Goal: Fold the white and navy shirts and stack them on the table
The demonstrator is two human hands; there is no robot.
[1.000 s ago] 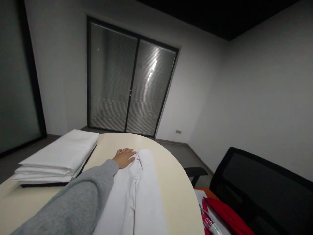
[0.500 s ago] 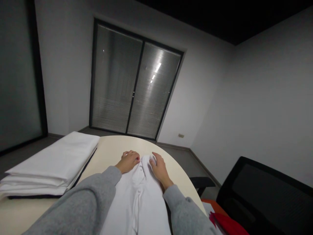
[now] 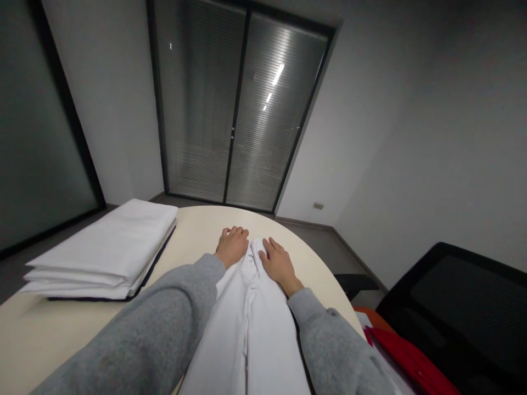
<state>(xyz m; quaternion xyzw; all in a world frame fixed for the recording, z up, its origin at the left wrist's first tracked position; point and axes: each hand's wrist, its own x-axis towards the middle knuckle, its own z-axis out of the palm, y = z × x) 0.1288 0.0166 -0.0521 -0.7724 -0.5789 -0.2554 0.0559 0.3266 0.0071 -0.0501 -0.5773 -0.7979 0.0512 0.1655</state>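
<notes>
white garment (image 3: pixel 269 334): matt cloth; tabletop (image 3: pixel 197 230): smooth; chair back (image 3: pixel 473 307): mesh

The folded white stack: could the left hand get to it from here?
Probably yes: between the left hand, at the far end of the white garment, and the folded white stack, only tabletop shows.

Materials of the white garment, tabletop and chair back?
White garment: matte cloth, perhaps cotton or a blend; soft creases.
Tabletop: smooth, pale, probably laminate; even colour, no visible grain.
Chair back: black, matte, seemingly mesh in a plastic frame; fine texture inside a solid rim.
</notes>
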